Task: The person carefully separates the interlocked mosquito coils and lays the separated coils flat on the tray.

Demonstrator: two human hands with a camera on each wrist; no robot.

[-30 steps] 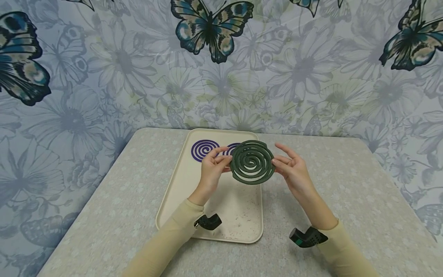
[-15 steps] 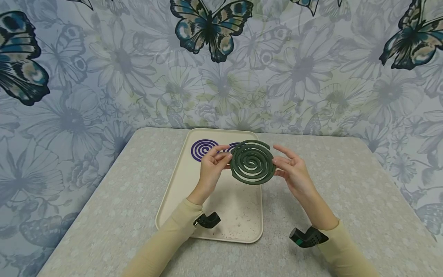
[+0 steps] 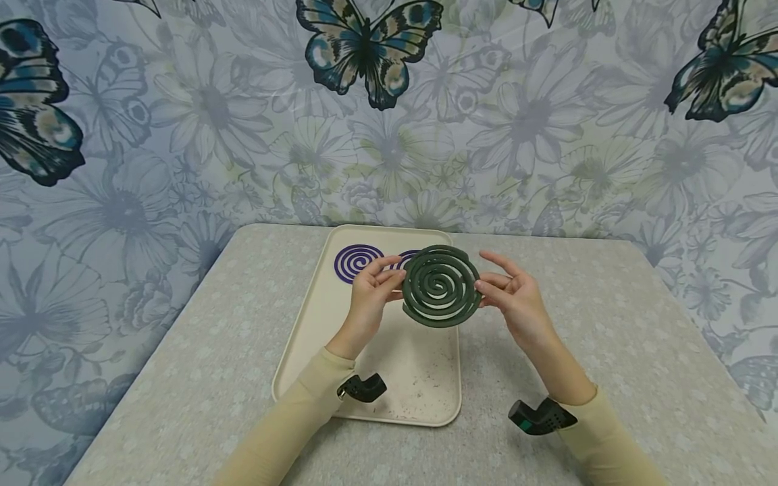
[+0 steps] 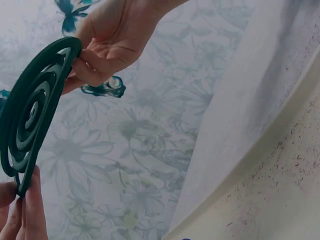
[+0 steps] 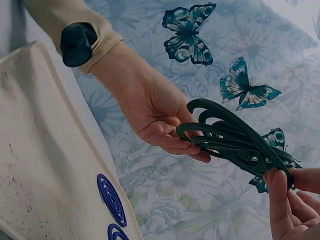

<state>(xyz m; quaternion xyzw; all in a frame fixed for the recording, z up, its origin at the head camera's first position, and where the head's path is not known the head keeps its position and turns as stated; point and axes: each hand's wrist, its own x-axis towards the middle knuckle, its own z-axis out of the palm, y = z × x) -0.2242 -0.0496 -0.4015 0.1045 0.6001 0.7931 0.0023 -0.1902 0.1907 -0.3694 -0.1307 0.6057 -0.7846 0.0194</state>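
Pinching dk-green plastic-looking spiral coil [image 3: 442, 287] btwn L hand [image 3: 368, 304] & R hand [image 3: 515, 297], lower edge dipped slightly vs. before, so prob. mid-handling.

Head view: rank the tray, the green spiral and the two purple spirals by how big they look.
1. Tray
2. Green spiral, perhaps looking bigger because it's nearer the camera
3. Left purple spiral
Unranked: right purple spiral, partly hidden.
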